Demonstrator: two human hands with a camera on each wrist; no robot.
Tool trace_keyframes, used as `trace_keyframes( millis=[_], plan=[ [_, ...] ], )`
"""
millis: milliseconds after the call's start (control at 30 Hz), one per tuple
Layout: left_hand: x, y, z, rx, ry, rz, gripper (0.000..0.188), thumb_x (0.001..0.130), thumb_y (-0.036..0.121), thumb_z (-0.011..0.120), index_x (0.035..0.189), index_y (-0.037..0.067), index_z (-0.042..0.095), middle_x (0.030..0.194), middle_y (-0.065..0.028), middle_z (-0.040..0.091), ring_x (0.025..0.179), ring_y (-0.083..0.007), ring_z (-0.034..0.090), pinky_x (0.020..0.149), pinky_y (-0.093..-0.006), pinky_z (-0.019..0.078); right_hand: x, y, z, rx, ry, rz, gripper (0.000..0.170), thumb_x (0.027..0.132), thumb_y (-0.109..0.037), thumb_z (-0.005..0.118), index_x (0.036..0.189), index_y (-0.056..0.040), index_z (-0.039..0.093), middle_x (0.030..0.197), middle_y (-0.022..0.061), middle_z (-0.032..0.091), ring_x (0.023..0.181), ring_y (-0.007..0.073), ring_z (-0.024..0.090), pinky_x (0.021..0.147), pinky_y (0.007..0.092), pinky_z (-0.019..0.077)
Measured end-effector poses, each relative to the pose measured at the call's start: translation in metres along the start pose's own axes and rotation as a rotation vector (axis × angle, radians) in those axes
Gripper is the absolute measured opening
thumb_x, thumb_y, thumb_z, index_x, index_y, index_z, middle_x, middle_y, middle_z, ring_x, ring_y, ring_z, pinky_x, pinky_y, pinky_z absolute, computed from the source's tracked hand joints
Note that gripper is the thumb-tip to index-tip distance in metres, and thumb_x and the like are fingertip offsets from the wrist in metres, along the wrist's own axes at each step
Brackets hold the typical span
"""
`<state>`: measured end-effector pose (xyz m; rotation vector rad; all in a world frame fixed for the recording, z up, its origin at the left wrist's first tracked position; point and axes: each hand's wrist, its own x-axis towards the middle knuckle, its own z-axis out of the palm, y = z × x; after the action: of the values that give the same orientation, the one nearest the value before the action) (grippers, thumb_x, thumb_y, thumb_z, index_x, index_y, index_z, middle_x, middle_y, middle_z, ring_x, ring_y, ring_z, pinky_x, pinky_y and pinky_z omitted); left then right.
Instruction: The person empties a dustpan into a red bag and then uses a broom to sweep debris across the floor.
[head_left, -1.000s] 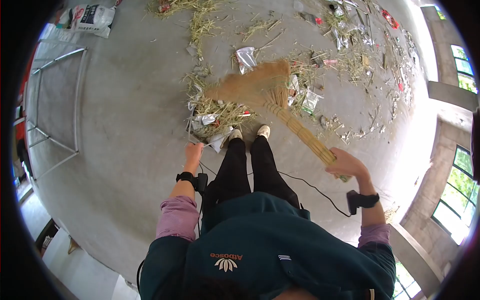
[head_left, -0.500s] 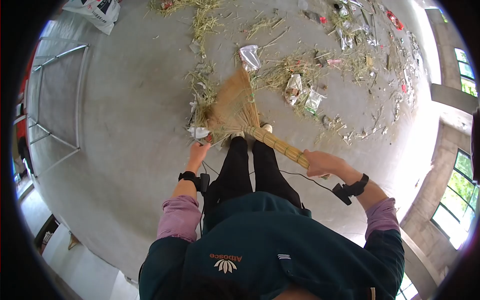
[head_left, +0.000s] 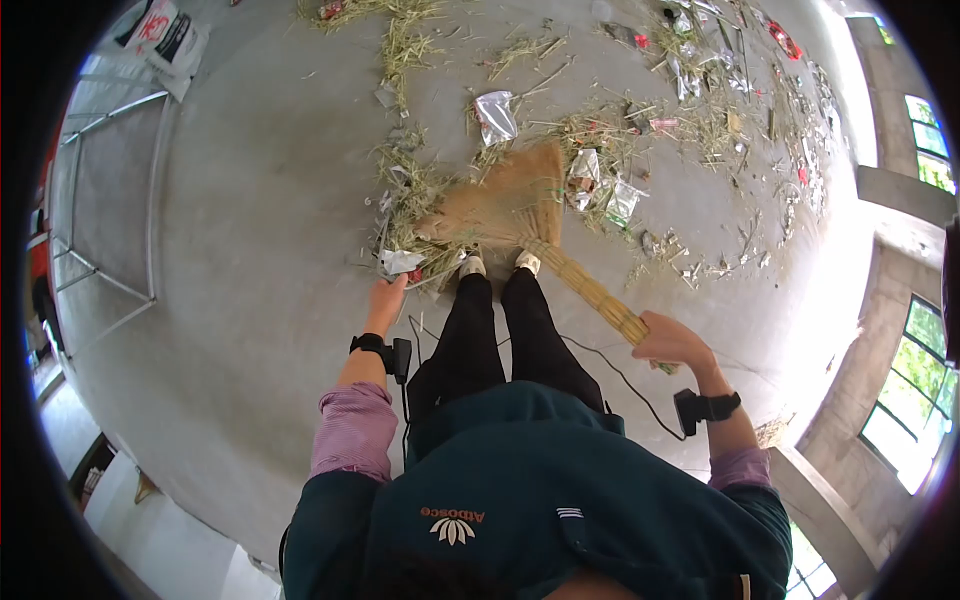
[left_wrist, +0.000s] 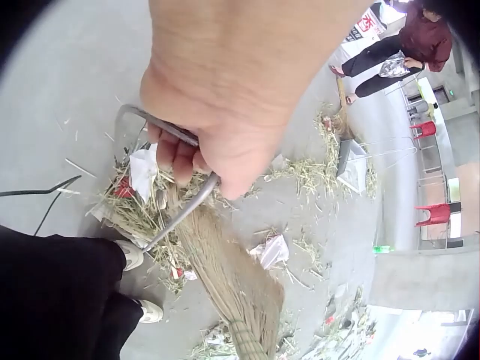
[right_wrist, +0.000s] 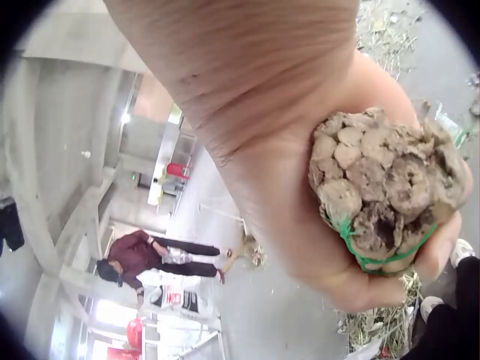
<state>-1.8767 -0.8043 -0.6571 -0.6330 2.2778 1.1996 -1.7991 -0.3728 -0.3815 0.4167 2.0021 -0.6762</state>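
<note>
My right hand (head_left: 675, 340) grips a straw broom (head_left: 590, 290) near the end of its bound handle. In the right wrist view, the cut butt (right_wrist: 375, 187) of that handle, tied with green string, shows inside the curled fingers. The fanned bristles lie just in front of the shoes, beside a heap of straw and litter (head_left: 410, 215). My left hand (head_left: 385, 305) holds a bent metal rod handle (left_wrist: 196, 201), its fingers curled round it. Straw, a white wrapper (left_wrist: 142, 171) and a red scrap cover whatever the rod joins below.
Straw and wrappers, including a silver bag (head_left: 495, 117), lie scattered ahead and right. At left stand a metal frame (head_left: 155, 200) and a white printed sack (head_left: 165, 40). A cable (head_left: 625, 370) crosses by the legs. Another person (left_wrist: 424, 37) stands near a dustpan (left_wrist: 352, 165).
The broom swept left over the heap close to my left hand, then swung back right and forward. My right hand moved inward and partly back out; the left stayed nearly in place.
</note>
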Motion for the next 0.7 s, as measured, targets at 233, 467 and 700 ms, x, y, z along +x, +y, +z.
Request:
trace_keyframes(
  millis=[233,467,700],
  plan=[
    [-0.009,0.007,0.007,-0.065,0.034,-0.019,0.036,0.070,0.030,0.063,0.050,0.003,0.049,0.050,-0.0050,0.049,0.047,-0.0161,0.046,0.046,-0.0341,0.0333,-0.026,0.056,0.022,0.239,0.138,0.091,0.031,0.063,-0.015,0.060,0.083,0.0048,0.047,0.062,0.0098,0.054,0.051,0.0178,0.057,0.046,0.0306,0.0450],
    [-0.010,0.025,0.007,-0.141,-0.051,-0.063,0.026,0.074,0.023,0.058,0.058,0.007,0.045,0.052,-0.0022,0.041,0.048,-0.0126,0.036,0.046,-0.0323,0.0251,-0.034,0.117,0.061,0.548,0.138,0.069,0.027,0.065,-0.014,0.061,0.081,0.0033,0.048,0.064,0.0081,0.053,0.051,0.0158,0.056,0.047,0.0288,0.0458],
    [-0.011,0.036,0.025,0.048,-0.006,0.020,0.032,0.073,0.028,0.058,0.076,-0.003,0.052,0.065,-0.0046,0.049,0.056,-0.0153,0.044,0.049,-0.0345,0.0318,-0.046,0.188,0.085,0.749,0.130,0.023,0.023,0.067,-0.014,0.059,0.081,0.0021,0.050,0.065,0.0065,0.054,0.051,0.0141,0.056,0.044,0.0282,0.0448]
  ],
)
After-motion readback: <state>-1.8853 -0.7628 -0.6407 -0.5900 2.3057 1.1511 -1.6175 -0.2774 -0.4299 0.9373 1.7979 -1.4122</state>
